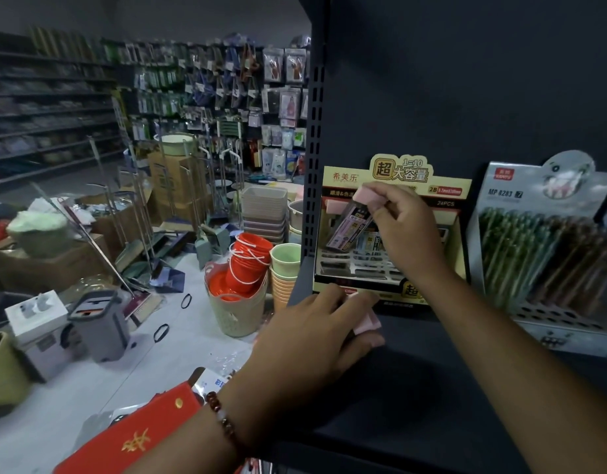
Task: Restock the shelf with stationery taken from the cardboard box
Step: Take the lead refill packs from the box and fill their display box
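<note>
Lead tubes (355,230) in display box (394,186)

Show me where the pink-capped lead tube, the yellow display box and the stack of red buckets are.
pink-capped lead tube (355,218), head view, on its clear body below the cap.
yellow display box (399,172), head view, on its top header card.
stack of red buckets (249,260), head view, on the side of the stack.

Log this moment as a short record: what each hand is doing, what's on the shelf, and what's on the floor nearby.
right hand: pinches a pink-capped lead tube over the yellow display box
left hand: holds more pink-capped tubes low on the shelf
display box: partly filled, stands on shelf
beside it: pen display box, to the right
floor: red buckets in a beige basket
</note>
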{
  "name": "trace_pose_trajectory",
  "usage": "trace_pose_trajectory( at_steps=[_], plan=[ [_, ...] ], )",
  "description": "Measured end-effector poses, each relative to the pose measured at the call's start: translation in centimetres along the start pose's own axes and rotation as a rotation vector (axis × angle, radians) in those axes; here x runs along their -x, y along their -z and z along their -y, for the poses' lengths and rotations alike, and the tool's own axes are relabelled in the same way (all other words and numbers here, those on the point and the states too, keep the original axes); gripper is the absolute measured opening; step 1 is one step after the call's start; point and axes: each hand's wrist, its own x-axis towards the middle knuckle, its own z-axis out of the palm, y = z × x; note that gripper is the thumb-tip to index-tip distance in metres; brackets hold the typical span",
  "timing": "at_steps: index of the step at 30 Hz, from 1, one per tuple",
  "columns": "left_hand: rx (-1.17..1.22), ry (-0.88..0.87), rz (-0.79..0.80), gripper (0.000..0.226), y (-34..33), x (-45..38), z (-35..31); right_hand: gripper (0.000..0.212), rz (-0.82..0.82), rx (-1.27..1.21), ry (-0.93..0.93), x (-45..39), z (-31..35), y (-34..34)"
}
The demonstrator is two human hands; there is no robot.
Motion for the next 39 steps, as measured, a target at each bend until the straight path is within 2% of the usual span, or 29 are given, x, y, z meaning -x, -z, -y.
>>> trace_pose_trajectory(
  at_steps=[14, 18, 23, 27, 32, 34, 36, 39],
  plan=[
    [-0.001, -0.002, -0.032, 0.054, -0.3, 0.0, 0.1, 0.036, 0.127, 0.170, 0.129, 0.2, 0.5, -1.5],
    [0.005, 0.001, -0.035, 0.053, -0.3, 0.0, 0.1, 0.035, 0.087, 0.246, 0.180, 0.1, 0.7, -1.7],
    [0.007, -0.002, -0.038, 0.053, -0.2, 0.0, 0.0, 0.022, 0.006, 0.310, 0.201, 0.2, 0.6, -1.8],
    [0.002, -0.006, -0.048, 0.053, -0.2, 0.1, -0.1, 0.033, 0.018, 0.366, 0.176, 0.3, -0.5, -2.1],
    [0.007, -0.018, -0.068, 0.051, -0.2, 0.2, -0.1, 0.049, 0.134, 0.401, 0.141, 0.7, -0.4, -1.2],
    [0.015, -0.021, -0.081, 0.051, -0.2, 0.3, -0.1, 0.060, 0.192, 0.341, 0.080, 1.2, 0.4, -0.4],
    [0.043, -0.013, -0.105, 0.051, -0.1, 0.4, -0.2, 0.063, 0.219, 0.176, -0.006, 1.9, 1.6, 0.9],
    [0.077, -0.001, -0.197, 0.049, 0.2, 0.5, -0.4, 0.050, 0.354, -0.048, -0.127, 3.8, 3.3, 3.8]
  ],
)
